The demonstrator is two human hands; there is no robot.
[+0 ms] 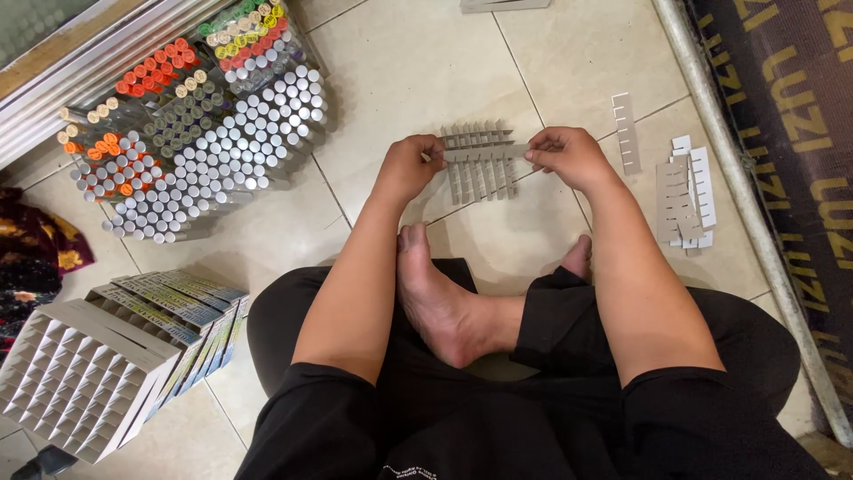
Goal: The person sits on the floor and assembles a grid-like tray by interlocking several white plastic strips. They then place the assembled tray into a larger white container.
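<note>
Your left hand [410, 166] and right hand [565, 153] each pinch one end of a slotted grey cardboard strip [484, 152], held crosswise over a half-built cardboard grid [480, 164] lying on the tiled floor [400, 62] at twelve o'clock from your crossed feet. Loose slotted strips [686, 197] are stacked at three o'clock of your right hand, capped tubes [200, 133] are packed at ten o'clock, and a finished divider box [75, 378] stands at eight o'clock.
</note>
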